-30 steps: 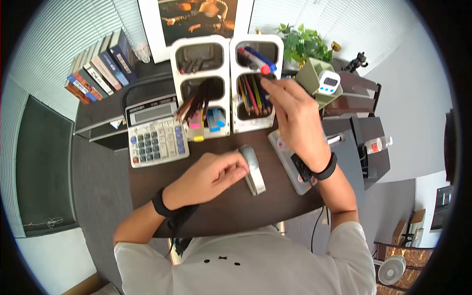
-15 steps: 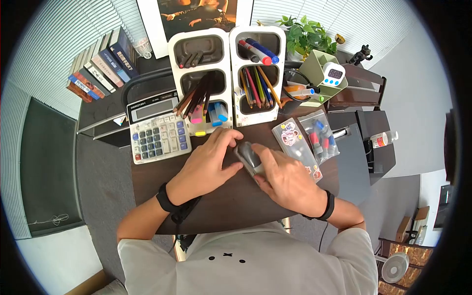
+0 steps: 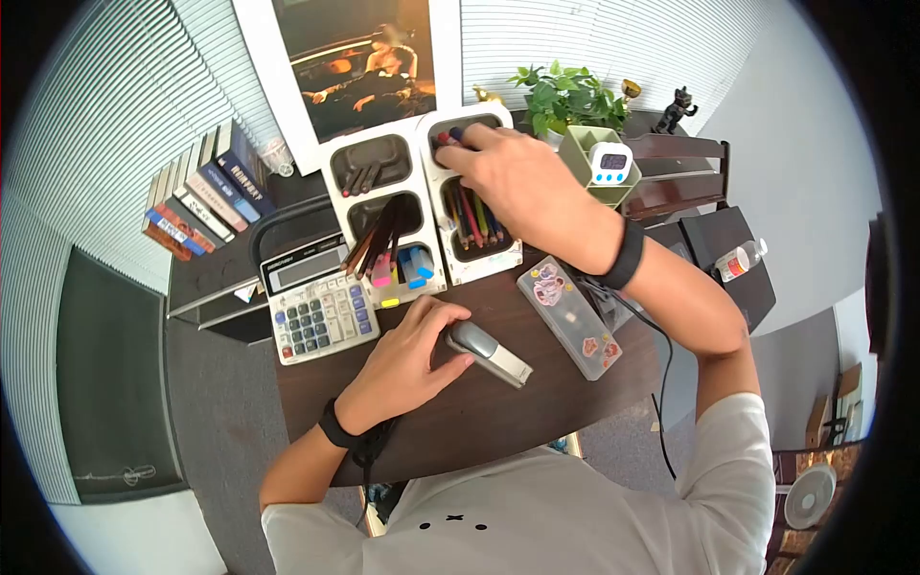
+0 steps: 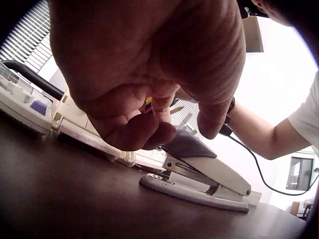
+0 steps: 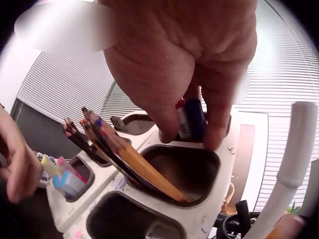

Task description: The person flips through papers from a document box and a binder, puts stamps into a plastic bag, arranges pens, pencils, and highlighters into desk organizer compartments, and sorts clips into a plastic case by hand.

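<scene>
The right hand (image 3: 537,192) reaches into the top compartment of the right-hand white organizer (image 3: 489,268). In the right wrist view its thumb and fingers pinch a blue marker (image 5: 196,119) and a red-capped marker (image 5: 181,119) side by side. The left hand (image 3: 398,364) is beside the silver and white stapler (image 3: 494,356), thumb and index finger apart around its rounded end. Seen from the left wrist, the other fingers of that hand (image 4: 149,64) bend loosely above the stapler (image 4: 209,169); contact with it cannot be told.
Coloured pencils (image 3: 470,225) stand below the marker compartment. Left of it are dark pencils (image 3: 383,235), highlighters (image 3: 414,264) and a calculator (image 3: 321,311). A stickered case (image 3: 570,316) lies under the right forearm's side. Behind are books (image 3: 211,192), a plant (image 3: 570,101) and a timer (image 3: 610,163).
The right hand has let go of the stapler and moved up to the markers. The left hand stays beside the stapler, which lies at a flatter slant. The head view has shifted.
</scene>
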The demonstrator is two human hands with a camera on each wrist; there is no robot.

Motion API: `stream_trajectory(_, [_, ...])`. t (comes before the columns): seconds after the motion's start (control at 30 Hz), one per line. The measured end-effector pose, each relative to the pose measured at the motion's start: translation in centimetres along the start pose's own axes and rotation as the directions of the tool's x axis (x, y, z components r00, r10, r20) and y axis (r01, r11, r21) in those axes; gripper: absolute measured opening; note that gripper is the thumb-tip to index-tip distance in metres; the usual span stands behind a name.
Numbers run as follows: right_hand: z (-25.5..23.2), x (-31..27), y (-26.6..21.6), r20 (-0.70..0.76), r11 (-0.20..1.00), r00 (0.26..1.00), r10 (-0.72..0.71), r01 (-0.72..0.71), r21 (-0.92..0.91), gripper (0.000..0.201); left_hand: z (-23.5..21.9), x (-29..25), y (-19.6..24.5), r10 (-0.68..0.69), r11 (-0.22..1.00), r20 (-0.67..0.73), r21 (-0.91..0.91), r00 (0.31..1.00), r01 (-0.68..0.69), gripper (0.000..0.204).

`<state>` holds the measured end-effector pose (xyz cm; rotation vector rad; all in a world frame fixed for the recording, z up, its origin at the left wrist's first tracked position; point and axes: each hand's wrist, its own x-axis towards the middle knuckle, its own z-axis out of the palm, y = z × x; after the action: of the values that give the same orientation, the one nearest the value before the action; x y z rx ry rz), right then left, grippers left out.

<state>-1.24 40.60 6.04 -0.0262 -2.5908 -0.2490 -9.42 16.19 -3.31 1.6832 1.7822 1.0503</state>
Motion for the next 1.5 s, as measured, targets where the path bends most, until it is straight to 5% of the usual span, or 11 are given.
stream_trajectory(0.5, [-9.0, -4.5, -3.3, -0.192, 0.978, 0.970, 0.148, -0.115, 0.172, 0.030, -1.2, -0.5, 1.3, -0.065, 0.997, -0.102, -0.052, 0.993, 0.060, 0.046])
stream_trajectory(0.6, [-12.9, -6.0, -6.0, -0.073, 0.920, 0.973, 0.220, -0.182, 0.348, 0.032, -1.2, -0.7, 1.2, 0.171, 0.982, -0.401, -0.009, 0.900, -0.190, 0.060])
stream_trajectory(0.73, [-11.0, -6.4, -7.1, 0.282, 0.664, 0.960, 0.004, -0.213, 0.717, 0.026, -2.0, -0.2, 3.4, 0.224, 0.939, -0.047, -0.256, 0.974, -0.228, 0.065])
stream_trajectory(0.83, [-7.8, -6.3, -6.9, 0.435, 0.457, 0.900, -0.032, -0.374, 0.807, 0.027, -0.1, -0.9, 3.0, -0.016, 0.647, 0.418, -0.688, 0.908, 0.328, 0.045])
stream_trajectory(0.93, [-6.5, -6.1, -7.3, 0.610, -0.143, 0.787, 0.095, -0.596, 0.790, 0.043, -0.7, -1.1, 3.0, -0.009, 0.471, 0.447, -0.787, 0.894, 0.398, 0.048])
stream_trajectory(1.07, [-6.4, -6.4, -7.3, 0.587, -0.160, 0.791, 0.171, -0.566, 0.809, 0.040, -0.8, -0.9, 3.0, -0.010, 0.473, 0.341, -0.827, 0.940, 0.305, 0.057])
stream_trajectory(1.17, [-7.3, -5.9, -5.0, 0.303, 0.346, 0.905, 0.298, -0.399, 0.849, 0.028, -0.5, -0.5, 2.4, -0.026, 0.495, 0.323, -0.818, 0.946, 0.293, 0.055])
stream_trajectory(1.23, [-8.4, -4.9, -3.7, 0.141, 0.213, 0.870, 0.473, -0.268, 0.940, 0.019, -0.6, -0.2, 2.1, -0.037, 0.531, 0.312, -0.799, 0.949, 0.283, 0.053])
stream_trajectory(1.3, [-8.3, -3.8, -2.8, -0.108, 0.469, 0.821, 0.561, -0.208, 0.858, 0.018, -0.7, -0.1, 1.9, -0.043, 0.566, 0.306, -0.777, 0.951, 0.276, 0.051])
stream_trajectory(1.4, [-5.6, -2.6, -0.6, -0.382, 0.912, 0.891, 0.245, -0.079, 0.402, 0.022, -0.8, -0.1, 1.7, -0.100, 0.572, 0.321, -0.756, 0.942, 0.318, 0.041])
stream_trajectory(1.5, [-3.4, -1.7, -0.5, -0.338, 0.975, 0.939, 0.058, 0.020, 0.222, 0.023, -0.4, -0.1, 1.0, -0.083, 0.598, 0.307, -0.746, 0.948, 0.294, 0.042])
